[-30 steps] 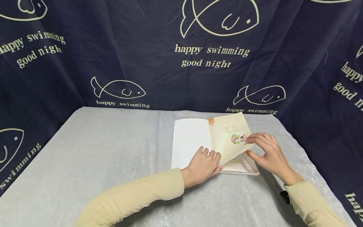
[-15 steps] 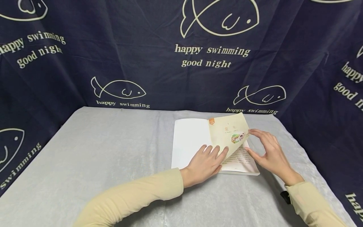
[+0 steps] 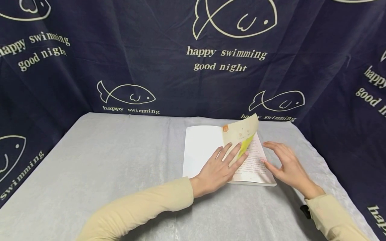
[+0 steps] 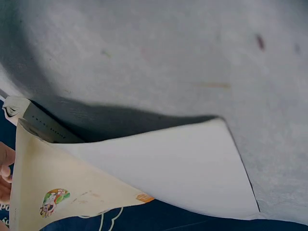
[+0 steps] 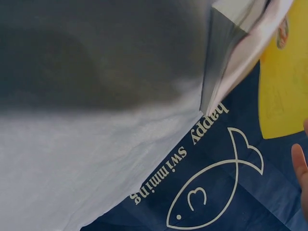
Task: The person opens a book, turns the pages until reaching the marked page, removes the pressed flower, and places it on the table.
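Observation:
An open paperback book lies on the table, its left side a blank white page [image 3: 200, 147] and its right side printed text [image 3: 256, 160]. Between them a cream leaf [image 3: 239, 129] with an orange corner tag stands lifted and curled, its yellow underside [image 3: 245, 146] facing right. My left hand [image 3: 218, 169] rests on the book with fingers spread, the fingertips over the lower part of the leaf. Beside the book's right edge my right hand [image 3: 284, 167] hovers, thumb and fingers apart with nothing between them. In the right wrist view, the yellow side [image 5: 284, 91] rises near fingertips [image 5: 299, 161].
A grey cloth [image 3: 129, 150] covers the table under the book. Dark blue curtains [image 3: 175, 87] with white fish and lettering hang behind and on both sides. A small black object [image 3: 305, 211] sits at the right sleeve's cuff.
The leaf has swung up and leftward, baring more printed text and its yellow underside. My left hand's fingers have spread and moved up and right. The right hand has come off the leaf.

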`<move>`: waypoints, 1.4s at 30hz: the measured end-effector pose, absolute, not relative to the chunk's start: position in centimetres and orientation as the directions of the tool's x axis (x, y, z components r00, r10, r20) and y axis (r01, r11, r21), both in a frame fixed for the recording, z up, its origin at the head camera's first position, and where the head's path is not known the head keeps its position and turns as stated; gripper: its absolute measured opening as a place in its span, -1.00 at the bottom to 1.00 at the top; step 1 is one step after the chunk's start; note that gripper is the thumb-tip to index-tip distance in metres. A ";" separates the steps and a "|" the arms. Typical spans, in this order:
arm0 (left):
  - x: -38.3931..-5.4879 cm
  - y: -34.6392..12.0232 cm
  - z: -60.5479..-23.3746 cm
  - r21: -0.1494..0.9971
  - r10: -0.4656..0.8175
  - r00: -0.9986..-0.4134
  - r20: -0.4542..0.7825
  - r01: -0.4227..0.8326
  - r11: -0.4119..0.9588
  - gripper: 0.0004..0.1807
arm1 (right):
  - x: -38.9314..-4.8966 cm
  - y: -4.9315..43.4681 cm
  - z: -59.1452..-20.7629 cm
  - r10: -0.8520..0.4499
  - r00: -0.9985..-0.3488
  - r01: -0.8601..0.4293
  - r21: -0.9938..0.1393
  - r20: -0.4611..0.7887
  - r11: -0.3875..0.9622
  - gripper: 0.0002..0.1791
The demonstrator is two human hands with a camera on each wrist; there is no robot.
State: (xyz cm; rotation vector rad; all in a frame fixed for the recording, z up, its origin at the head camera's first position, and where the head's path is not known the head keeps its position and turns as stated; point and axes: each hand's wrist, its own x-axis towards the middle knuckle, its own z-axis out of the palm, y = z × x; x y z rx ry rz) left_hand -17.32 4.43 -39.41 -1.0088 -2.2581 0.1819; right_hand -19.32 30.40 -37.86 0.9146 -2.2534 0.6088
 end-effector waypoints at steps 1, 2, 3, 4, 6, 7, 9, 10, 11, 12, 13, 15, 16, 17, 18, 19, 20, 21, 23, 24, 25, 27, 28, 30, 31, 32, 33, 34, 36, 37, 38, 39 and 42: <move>-17.3 4.4 -39.4 -0.364 0.701 -0.491 0.517 0.615 0.699 -0.16 | -19.2 30.4 -37.9 -0.464 -0.572 -0.736 -0.173 0.676 0.655 -0.50; -17.3 4.3 -39.4 -0.358 0.695 -0.490 0.527 0.613 0.704 -0.17 | -19.2 30.4 -38.0 -0.479 -0.578 -0.736 -0.168 0.661 0.656 -0.52; -17.4 4.3 -39.4 -0.352 0.687 -0.487 0.539 0.611 0.709 -0.17 | -19.1 30.4 -38.1 -0.491 -0.588 -0.733 -0.167 0.643 0.659 -0.53; -17.4 4.3 -39.4 -0.348 0.681 -0.484 0.549 0.609 0.713 -0.17 | -19.0 30.4 -38.2 -0.501 -0.596 -0.731 -0.167 0.627 0.662 -0.53; -17.4 4.2 -39.5 -0.349 0.672 -0.475 0.568 0.601 0.719 -0.19 | -18.9 30.4 -38.3 -0.516 -0.606 -0.729 -0.162 0.606 0.665 -0.53; -17.4 4.1 -39.5 -0.351 0.669 -0.469 0.577 0.597 0.722 -0.20 | -18.8 30.4 -38.4 -0.523 -0.605 -0.730 -0.155 0.601 0.666 -0.53; -17.4 4.0 -39.6 -0.358 0.664 -0.454 0.594 0.590 0.724 -0.22 | -18.7 30.4 -38.6 -0.535 -0.605 -0.732 -0.149 0.590 0.665 -0.54; -17.4 4.0 -39.7 -0.362 0.661 -0.446 0.603 0.586 0.725 -0.23 | -18.7 30.4 -38.7 -0.542 -0.598 -0.738 -0.142 0.590 0.660 -0.54; -17.5 3.9 -39.7 -0.366 0.659 -0.440 0.611 0.581 0.727 -0.24 | -18.7 30.5 -38.8 -0.550 -0.593 -0.743 -0.135 0.589 0.656 -0.54; -17.5 3.9 -39.8 -0.368 0.655 -0.433 0.619 0.578 0.729 -0.24 | -18.6 30.5 -38.9 -0.558 -0.589 -0.747 -0.130 0.585 0.652 -0.55; -17.5 3.8 -39.8 -0.371 0.652 -0.428 0.626 0.572 0.732 -0.24 | -18.6 30.5 -39.0 -0.566 -0.583 -0.752 -0.125 0.583 0.647 -0.55; -17.5 3.7 -39.9 -0.382 0.648 -0.422 0.634 0.558 0.736 -0.24 | -18.5 30.6 -39.1 -0.576 -0.579 -0.759 -0.124 0.577 0.639 -0.56; -17.5 3.7 -39.9 -0.388 0.649 -0.422 0.633 0.553 0.737 -0.24 | -18.5 30.7 -39.2 -0.582 -0.577 -0.762 -0.122 0.573 0.636 -0.56; -17.5 3.7 -39.9 -0.395 0.651 -0.424 0.630 0.547 0.738 -0.23 | -18.5 30.7 -39.3 -0.585 -0.579 -0.762 -0.122 0.568 0.636 -0.56; -17.5 3.7 -39.9 -0.401 0.652 -0.426 0.628 0.541 0.739 -0.25 | -18.4 30.8 -39.3 -0.588 -0.580 -0.763 -0.122 0.564 0.635 -0.57; -17.5 3.6 -39.9 -0.406 0.655 -0.432 0.620 0.538 0.739 -0.26 | -18.4 30.8 -39.4 -0.592 -0.580 -0.764 -0.120 0.560 0.634 -0.57; -17.5 3.6 -39.9 -0.410 0.658 -0.440 0.611 0.536 0.738 -0.26 | -18.3 30.9 -39.4 -0.595 -0.581 -0.764 -0.121 0.556 0.634 -0.57; -17.5 3.6 -40.0 -0.413 0.661 -0.449 0.601 0.534 0.738 -0.27 | -18.3 30.9 -39.5 -0.598 -0.581 -0.765 -0.119 0.552 0.633 -0.57; -17.4 3.5 -40.0 -0.413 0.665 -0.472 0.578 0.533 0.738 -0.28 | -18.2 31.0 -39.6 -0.607 -0.579 -0.766 -0.110 0.544 0.633 -0.56; -17.4 3.4 -40.0 -0.412 0.668 -0.485 0.565 0.536 0.737 -0.29 | -18.1 31.1 -39.7 -0.613 -0.578 -0.768 -0.105 0.539 0.631 -0.56; -17.4 3.4 -40.1 -0.410 0.670 -0.498 0.550 0.539 0.736 -0.30 | -18.1 31.1 -39.8 -0.618 -0.577 -0.769 -0.101 0.534 0.631 -0.56; -17.4 3.2 -40.2 -0.405 0.673 -0.522 0.523 0.542 0.736 -0.32 | -18.0 31.2 -39.9 -0.627 -0.577 -0.771 -0.098 0.523 0.629 -0.55; -17.4 3.1 -40.2 -0.402 0.675 -0.531 0.512 0.546 0.735 -0.33 | -17.9 31.2 -39.9 -0.631 -0.580 -0.772 -0.100 0.516 0.628 -0.55; -17.4 3.0 -40.3 -0.402 0.678 -0.549 0.488 0.548 0.733 -0.38 | -17.8 31.3 -40.0 -0.633 -0.587 -0.769 -0.103 0.505 0.631 -0.55; -17.4 3.0 -40.4 -0.403 0.681 -0.557 0.474 0.550 0.731 -0.39 | -17.7 31.3 -40.1 -0.632 -0.592 -0.766 -0.105 0.500 0.634 -0.54; -17.4 2.9 -40.4 -0.407 0.685 -0.566 0.459 0.551 0.728 -0.41 | -17.7 31.3 -40.1 -0.632 -0.596 -0.764 -0.107 0.495 0.637 -0.54; -17.4 2.9 -40.5 -0.410 0.688 -0.573 0.445 0.552 0.726 -0.42 | -17.6 31.4 -40.1 -0.632 -0.600 -0.761 -0.109 0.490 0.639 -0.53; -17.3 2.8 -40.5 -0.415 0.691 -0.580 0.431 0.553 0.723 -0.43 | -17.5 31.4 -40.2 -0.632 -0.603 -0.760 -0.110 0.487 0.641 -0.53; -17.3 2.8 -40.6 -0.425 0.698 -0.593 0.402 0.555 0.715 -0.44 | -17.5 31.5 -40.3 -0.634 -0.605 -0.760 -0.111 0.482 0.641 -0.52; -17.3 2.7 -40.7 -0.426 0.701 -0.597 0.390 0.558 0.712 -0.45 | -17.4 31.5 -40.3 -0.636 -0.603 -0.762 -0.113 0.481 0.638 -0.52; -17.3 2.7 -40.7 -0.427 0.702 -0.601 0.381 0.560 0.711 -0.47 | -17.4 31.5 -40.3 -0.638 -0.602 -0.764 -0.114 0.480 0.635 -0.52; -17.3 2.7 -40.8 -0.427 0.703 -0.604 0.375 0.561 0.709 -0.48 | -17.4 31.6 -40.4 -0.640 -0.600 -0.766 -0.116 0.480 0.632 -0.52; -17.3 2.7 -40.9 -0.420 0.705 -0.610 0.363 0.568 0.708 -0.52 | -17.4 31.7 -40.4 -0.642 -0.593 -0.773 -0.120 0.485 0.623 -0.52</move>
